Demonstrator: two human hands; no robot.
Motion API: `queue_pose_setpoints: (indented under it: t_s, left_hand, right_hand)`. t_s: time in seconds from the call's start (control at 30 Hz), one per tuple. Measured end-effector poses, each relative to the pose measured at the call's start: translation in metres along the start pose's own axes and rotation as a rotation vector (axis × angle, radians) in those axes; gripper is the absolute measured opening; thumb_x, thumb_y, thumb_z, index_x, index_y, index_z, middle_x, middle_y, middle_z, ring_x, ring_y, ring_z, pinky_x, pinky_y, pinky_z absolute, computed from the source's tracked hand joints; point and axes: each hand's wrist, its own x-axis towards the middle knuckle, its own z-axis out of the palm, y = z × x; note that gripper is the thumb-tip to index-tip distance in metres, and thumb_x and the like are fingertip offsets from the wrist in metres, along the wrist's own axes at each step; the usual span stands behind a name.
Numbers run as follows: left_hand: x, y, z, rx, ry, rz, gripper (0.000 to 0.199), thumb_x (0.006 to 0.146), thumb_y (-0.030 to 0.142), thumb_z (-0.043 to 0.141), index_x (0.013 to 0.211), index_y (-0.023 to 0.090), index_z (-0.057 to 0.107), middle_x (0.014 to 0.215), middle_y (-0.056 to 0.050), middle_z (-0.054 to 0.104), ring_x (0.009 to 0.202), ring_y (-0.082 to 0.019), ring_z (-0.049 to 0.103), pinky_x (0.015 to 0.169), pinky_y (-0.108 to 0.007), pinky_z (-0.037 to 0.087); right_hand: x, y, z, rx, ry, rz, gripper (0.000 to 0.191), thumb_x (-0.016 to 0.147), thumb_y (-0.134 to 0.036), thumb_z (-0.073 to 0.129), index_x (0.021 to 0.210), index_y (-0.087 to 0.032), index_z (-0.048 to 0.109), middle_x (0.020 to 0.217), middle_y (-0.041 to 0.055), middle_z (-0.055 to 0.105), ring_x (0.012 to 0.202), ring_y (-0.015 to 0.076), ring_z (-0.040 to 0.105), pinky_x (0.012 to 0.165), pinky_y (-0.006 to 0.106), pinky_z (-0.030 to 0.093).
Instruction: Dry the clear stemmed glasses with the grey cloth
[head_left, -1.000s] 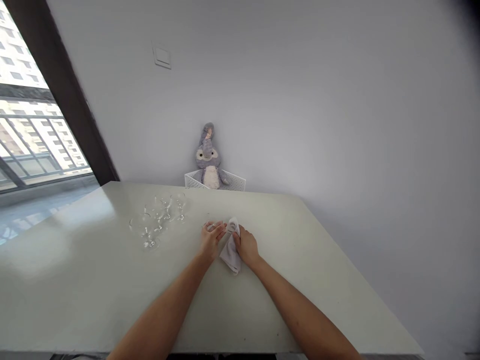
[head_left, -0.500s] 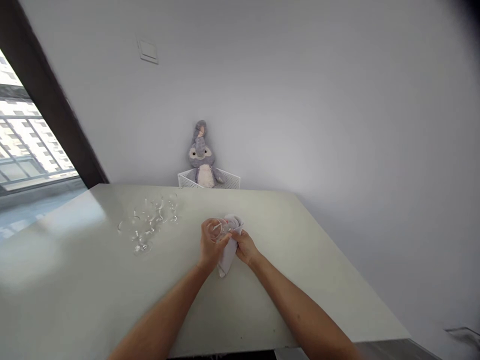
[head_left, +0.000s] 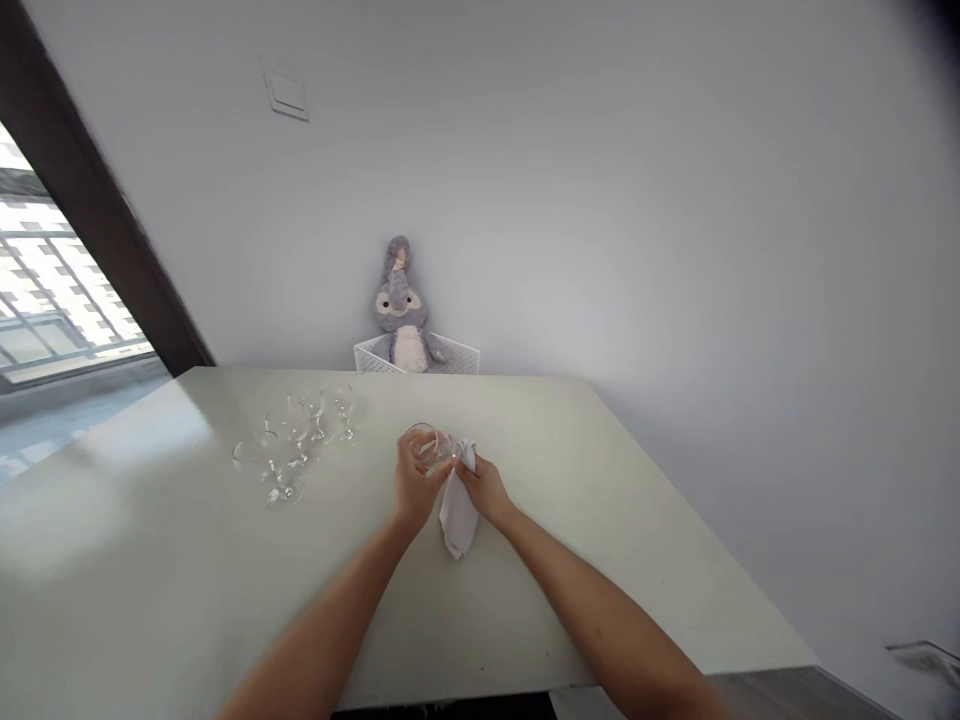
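Note:
My left hand (head_left: 416, 482) is closed round the bowl of a clear stemmed glass (head_left: 426, 447), which lies tilted with its rim to the left. A white cloth (head_left: 459, 515) is wrapped about the glass's stem end and hangs down between my hands. My right hand (head_left: 486, 487) pinches the cloth there, close to the fingertips of my left hand. The foot of the glass is hidden by the cloth.
Several clear stemmed glasses (head_left: 283, 470) stand upright at the left of the pale table (head_left: 600, 560). Behind the table's far edge, a grey plush toy (head_left: 409, 318) sits in a white perforated basket (head_left: 463, 360) against the wall.
The cloth has been drawn tighter round the stem and hangs lower. My left hand and the glass have shifted slightly left and up, and more of the bowl shows.

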Motion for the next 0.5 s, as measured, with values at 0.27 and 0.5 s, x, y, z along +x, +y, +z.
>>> queue_pose_setpoints:
  t_s: [0.27, 0.5]
  left_hand:
    - [0.019, 0.000, -0.018, 0.054, 0.267, 0.133, 0.052, 0.066, 0.023, 0.067, 0.106, 0.024, 0.033, 0.112, -0.008, 0.050, 0.101, -0.020, 0.056, 0.082, -0.034, 0.046]
    - [0.008, -0.012, -0.013, 0.179, 0.158, 0.303, 0.049, 0.068, 0.022, 0.064, 0.108, 0.020, 0.036, 0.109, -0.008, 0.050, 0.103, -0.019, 0.053, 0.090, -0.037, 0.042]
  right_hand:
    - [-0.021, -0.026, -0.010, -0.671, -0.234, -0.510, 0.043, 0.074, -0.050, 0.051, 0.102, -0.017, 0.056, 0.099, 0.0134, 0.058, 0.091, 0.0243, 0.049, 0.076, 0.035, 0.035]
    - [-0.022, -0.026, -0.009, -0.532, 0.005, -0.629, 0.024, 0.087, -0.025, 0.036, 0.099, -0.017, 0.056, 0.092, 0.0089, 0.055, 0.084, 0.0182, 0.047, 0.076, 0.032, 0.035]
